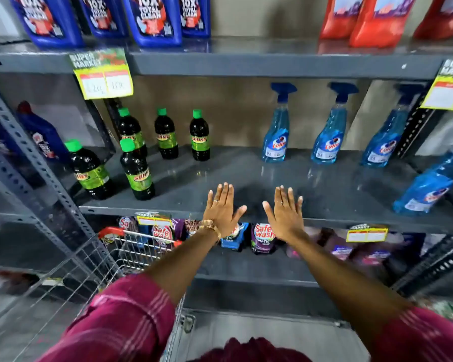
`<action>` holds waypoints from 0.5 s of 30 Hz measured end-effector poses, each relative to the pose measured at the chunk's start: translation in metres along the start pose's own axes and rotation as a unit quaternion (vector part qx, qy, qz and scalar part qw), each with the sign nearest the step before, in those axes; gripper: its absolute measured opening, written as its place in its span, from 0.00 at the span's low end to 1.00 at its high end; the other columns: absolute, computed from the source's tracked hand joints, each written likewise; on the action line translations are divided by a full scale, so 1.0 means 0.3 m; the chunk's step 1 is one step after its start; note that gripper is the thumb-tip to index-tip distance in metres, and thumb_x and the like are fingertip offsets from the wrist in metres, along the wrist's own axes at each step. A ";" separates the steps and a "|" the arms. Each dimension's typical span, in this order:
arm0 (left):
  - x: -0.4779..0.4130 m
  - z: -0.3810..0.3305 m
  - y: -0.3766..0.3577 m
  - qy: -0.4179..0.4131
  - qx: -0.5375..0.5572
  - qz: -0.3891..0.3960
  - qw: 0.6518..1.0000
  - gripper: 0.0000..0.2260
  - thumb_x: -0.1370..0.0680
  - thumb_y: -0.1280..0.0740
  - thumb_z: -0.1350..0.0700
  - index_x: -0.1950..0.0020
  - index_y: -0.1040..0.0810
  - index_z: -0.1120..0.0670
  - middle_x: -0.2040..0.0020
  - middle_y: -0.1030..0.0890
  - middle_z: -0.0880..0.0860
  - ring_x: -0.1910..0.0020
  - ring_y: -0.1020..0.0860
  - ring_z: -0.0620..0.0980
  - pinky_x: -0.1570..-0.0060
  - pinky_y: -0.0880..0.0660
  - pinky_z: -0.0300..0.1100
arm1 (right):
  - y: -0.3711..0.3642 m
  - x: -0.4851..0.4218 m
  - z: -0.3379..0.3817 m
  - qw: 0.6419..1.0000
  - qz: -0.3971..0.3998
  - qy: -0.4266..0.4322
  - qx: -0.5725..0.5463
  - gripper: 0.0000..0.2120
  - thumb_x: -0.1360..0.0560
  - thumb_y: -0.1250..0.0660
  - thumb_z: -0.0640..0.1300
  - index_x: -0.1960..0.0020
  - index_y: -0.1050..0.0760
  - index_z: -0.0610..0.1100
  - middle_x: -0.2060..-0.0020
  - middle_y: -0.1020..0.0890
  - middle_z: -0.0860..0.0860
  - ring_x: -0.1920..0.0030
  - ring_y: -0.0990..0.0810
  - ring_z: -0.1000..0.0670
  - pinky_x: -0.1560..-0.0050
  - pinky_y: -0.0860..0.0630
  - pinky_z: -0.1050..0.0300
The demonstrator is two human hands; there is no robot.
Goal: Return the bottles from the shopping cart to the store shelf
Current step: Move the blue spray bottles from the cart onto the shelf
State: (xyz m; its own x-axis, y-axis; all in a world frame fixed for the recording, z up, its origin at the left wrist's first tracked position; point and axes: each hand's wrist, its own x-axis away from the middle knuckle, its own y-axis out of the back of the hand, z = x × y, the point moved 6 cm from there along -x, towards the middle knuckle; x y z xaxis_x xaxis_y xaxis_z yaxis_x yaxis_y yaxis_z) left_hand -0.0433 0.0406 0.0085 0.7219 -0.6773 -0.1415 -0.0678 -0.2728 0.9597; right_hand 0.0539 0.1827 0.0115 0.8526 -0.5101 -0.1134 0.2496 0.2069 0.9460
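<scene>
Both hands [254, 215] flat, empty, before Sunny bottles [137, 172] and Colin sprays [275, 134].

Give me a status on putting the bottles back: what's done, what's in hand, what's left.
Done, by the look of it: five dark green-capped bottles and four blue spray bottles stand on the middle shelf. In hand: nothing; the left hand and right hand lie flat and open at the shelf edge. Left: unclear. The visible part of the cart shows no bottles, but much of it is hidden.
</scene>
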 end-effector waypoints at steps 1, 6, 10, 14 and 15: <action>-0.003 0.004 -0.023 0.013 0.006 0.017 1.000 0.33 0.20 0.51 0.41 0.23 0.57 0.59 0.21 0.54 0.57 0.22 0.56 0.55 0.23 0.60 0.54 | -0.031 0.002 -0.009 0.999 0.035 -0.028 0.013 0.32 0.19 0.54 0.57 0.24 0.55 0.38 0.22 0.51 0.43 0.22 0.57 0.44 0.24 0.63 0.39; 0.021 -0.012 -0.108 0.033 -0.040 0.039 0.998 0.34 0.21 0.50 0.40 0.23 0.56 0.60 0.21 0.52 0.58 0.22 0.55 0.56 0.23 0.60 0.58 | -0.100 0.002 -0.026 0.994 0.085 -0.043 0.047 0.32 0.20 0.55 0.58 0.24 0.57 0.39 0.22 0.53 0.45 0.22 0.57 0.45 0.26 0.66 0.39; 0.013 -0.018 -0.113 0.091 -0.011 0.044 0.995 0.36 0.23 0.55 0.35 0.23 0.55 0.57 0.21 0.52 0.54 0.22 0.60 0.56 0.28 0.71 0.58 | -0.119 -0.017 -0.048 0.994 0.086 -0.034 0.049 0.33 0.20 0.55 0.60 0.24 0.59 0.42 0.22 0.55 0.47 0.22 0.59 0.46 0.26 0.66 0.41; 0.011 -0.040 -0.116 0.147 0.052 0.061 0.986 0.36 0.23 0.59 0.35 0.23 0.57 0.56 0.21 0.56 0.53 0.23 0.64 0.54 0.30 0.74 0.57 | -0.138 -0.018 -0.063 0.996 0.075 -0.034 0.042 0.32 0.20 0.55 0.59 0.24 0.58 0.43 0.21 0.55 0.48 0.22 0.59 0.46 0.26 0.66 0.41; 0.013 -0.035 -0.114 0.164 0.072 0.055 0.982 0.35 0.23 0.59 0.35 0.23 0.58 0.56 0.21 0.57 0.53 0.23 0.64 0.53 0.29 0.73 0.56 | -0.142 -0.019 -0.061 0.996 0.076 -0.030 0.042 0.32 0.20 0.55 0.59 0.24 0.58 0.43 0.21 0.55 0.49 0.22 0.60 0.46 0.26 0.66 0.41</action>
State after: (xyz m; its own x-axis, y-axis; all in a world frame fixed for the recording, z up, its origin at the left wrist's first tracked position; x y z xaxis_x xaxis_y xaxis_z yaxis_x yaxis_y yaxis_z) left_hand -0.0309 0.0545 -0.0223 0.8864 -0.4577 0.0691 -0.2371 -0.3207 0.9170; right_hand 0.0468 0.1922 -0.0338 0.8479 -0.5278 0.0495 0.0783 0.2172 0.9730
